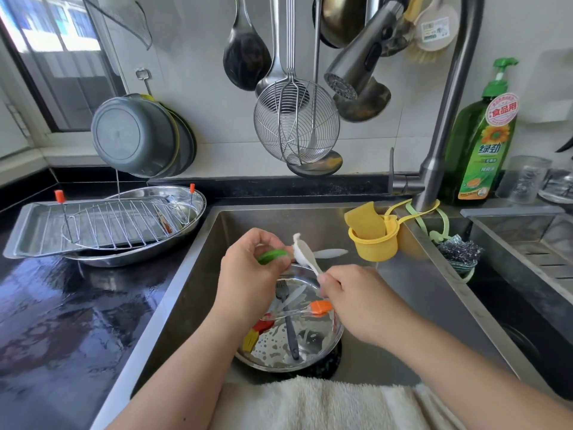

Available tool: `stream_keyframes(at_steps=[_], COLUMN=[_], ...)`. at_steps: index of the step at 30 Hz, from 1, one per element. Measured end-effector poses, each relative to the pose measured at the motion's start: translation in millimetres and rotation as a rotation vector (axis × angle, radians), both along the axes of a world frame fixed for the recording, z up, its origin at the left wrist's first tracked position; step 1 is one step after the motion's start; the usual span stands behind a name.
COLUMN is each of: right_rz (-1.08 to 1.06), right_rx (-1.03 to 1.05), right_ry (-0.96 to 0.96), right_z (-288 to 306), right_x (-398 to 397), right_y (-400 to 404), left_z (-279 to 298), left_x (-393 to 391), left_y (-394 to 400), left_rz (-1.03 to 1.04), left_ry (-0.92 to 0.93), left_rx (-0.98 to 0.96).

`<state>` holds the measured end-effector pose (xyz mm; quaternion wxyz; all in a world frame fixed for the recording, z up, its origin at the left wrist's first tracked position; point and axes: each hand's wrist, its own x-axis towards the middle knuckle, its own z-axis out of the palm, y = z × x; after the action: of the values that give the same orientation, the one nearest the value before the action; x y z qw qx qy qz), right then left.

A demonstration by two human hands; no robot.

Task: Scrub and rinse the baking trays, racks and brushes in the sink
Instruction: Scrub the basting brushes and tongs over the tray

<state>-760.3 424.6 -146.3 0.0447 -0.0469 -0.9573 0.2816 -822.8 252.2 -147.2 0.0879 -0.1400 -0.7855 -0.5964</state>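
A wet black counter (pixel 62 305) runs along the left of a steel sink (pixel 198 274). On the counter stands an oval steel basin (pixel 189 225), with a flat baking tray (pixel 28 237) lying across it and a round wire rack (pixel 124 225) resting on the tray. In the sink sits a round steel bowl (pixel 338 336) on the bottom. A white towel (pixel 310 401) is draped over the sink's near edge. Behind the sink, a green soap bottle (pixel 480 144) stands on the counter beside the tap (pixel 434 169).

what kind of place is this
Most likely a home kitchen, at the sink. Ladles and a wire skimmer hang on the tiled wall, and a bottle of dish soap stands by the tap.
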Motion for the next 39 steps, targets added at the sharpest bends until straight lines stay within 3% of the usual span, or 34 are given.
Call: stream_keyframes(at_steps=[5,9,14,17,22,27,32,37,39], right_rz=[-0.042,0.01,-0.156,-0.258,-0.034,-0.175,0.124,-0.119,-0.053], right_rx=[-0.031,0.032,0.121,0.128,0.097,0.13,0.124,0.134,0.104], right_ry=[-0.003,0.023,-0.017,-0.002,0.032,0.057,0.027,0.074,0.059], right_z=[3,5,1,-2,0,-2,-1,-2,-1], right_x=[-1,3,-7,-13,-4,-11,2,-11,-7], right_y=[5,-8,12,26,-1,19,-4,23,18], left_z=[1,5,8,6,3,2,3,-2,-2], left_x=[2,4,3,-3,-4,-6,-5,-6,-5], left_y=[1,3,1,-4,-5,-5,-3,-1,0], left_rz=[0.001,0.007,-0.033,-0.054,-0.109,-0.206,-0.339,-0.372,-0.372], left_ry=[0.027,-0.067,-0.436,-0.596,-0.864,-0.958,-1.005,-0.911,-0.892], left_rx=[0.002,0.129,0.577,0.705,0.861,0.816,0.735,0.59,0.548])
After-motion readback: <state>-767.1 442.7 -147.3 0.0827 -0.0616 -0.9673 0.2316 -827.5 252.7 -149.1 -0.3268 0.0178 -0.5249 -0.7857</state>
